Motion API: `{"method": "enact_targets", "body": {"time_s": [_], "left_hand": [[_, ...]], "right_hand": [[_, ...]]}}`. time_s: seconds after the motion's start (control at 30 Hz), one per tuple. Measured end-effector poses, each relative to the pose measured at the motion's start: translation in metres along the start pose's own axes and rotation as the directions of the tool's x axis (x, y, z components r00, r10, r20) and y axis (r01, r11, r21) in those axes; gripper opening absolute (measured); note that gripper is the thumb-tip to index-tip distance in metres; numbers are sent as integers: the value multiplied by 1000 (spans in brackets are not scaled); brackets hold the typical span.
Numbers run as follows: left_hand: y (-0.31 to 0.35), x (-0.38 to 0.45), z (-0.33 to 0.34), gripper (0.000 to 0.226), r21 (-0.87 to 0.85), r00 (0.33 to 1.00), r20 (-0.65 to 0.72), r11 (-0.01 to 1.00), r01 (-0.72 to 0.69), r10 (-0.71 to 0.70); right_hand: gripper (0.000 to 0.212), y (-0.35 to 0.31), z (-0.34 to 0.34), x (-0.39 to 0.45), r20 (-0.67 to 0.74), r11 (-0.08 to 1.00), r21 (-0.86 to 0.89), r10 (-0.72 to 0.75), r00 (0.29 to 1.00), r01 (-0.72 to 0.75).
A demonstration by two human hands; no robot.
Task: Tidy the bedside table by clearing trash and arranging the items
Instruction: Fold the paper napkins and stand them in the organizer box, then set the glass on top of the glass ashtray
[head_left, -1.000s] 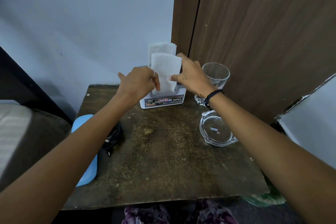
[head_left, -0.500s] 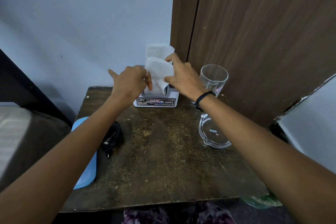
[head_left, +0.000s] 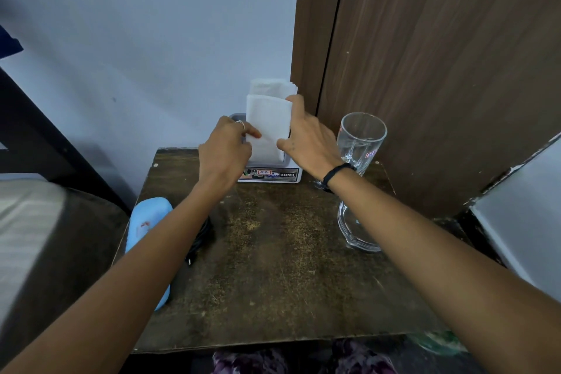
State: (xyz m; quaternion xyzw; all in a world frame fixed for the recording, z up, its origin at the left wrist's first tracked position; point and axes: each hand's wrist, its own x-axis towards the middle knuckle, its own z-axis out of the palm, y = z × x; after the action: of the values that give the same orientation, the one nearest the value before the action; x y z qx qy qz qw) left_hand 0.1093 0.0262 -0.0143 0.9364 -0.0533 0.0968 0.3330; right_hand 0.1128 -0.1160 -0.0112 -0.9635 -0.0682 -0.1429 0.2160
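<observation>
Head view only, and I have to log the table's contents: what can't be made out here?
- Glass ashtray: mostly hidden by the right forearm.
- Black cable: largely covered by the left forearm, so its full coil is unseen.
- Napkin holder: small label print is unreadable except "OPEL"; left hand covers one end.
- Blue item: partly behind the left forearm, identity unclear.
- Green object: below the table edge, blurred.

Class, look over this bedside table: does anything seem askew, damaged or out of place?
Yes. The blue case overhangs the table at its left edge, beside a loosely bundled black cable. The tabletop is worn and scuffed. Both hands hold a napkin at the holder.
</observation>
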Motion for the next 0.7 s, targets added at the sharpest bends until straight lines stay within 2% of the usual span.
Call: {"method": "enact_targets", "body": {"time_s": [0.23,0.4,0.5,0.6,0.7], "left_hand": [[0,-6,-3,24,175,1000,12,984,-26,24],[4,-14,-2,26,276,999,21,960,-49,45],[6,-28,0,31,392,991,-11,913,-116,130],[18,-45,4,32,351,974,-55,918,-185,218],[41,-64,10,29,160,967,-78,961,-227,242]], "right_hand": [[64,2,7,-4,-27,999,29,26,999,-25],[76,0,3,-9,25,991,100,91,996,-93],[71,-3,-3,-24,-85,999,-35,34,996,-37],[53,-7,-11,-44,-189,994,-97,-67,980,49],[36,-5,-19,-67,-180,998,-33,-63,982,58]]}}
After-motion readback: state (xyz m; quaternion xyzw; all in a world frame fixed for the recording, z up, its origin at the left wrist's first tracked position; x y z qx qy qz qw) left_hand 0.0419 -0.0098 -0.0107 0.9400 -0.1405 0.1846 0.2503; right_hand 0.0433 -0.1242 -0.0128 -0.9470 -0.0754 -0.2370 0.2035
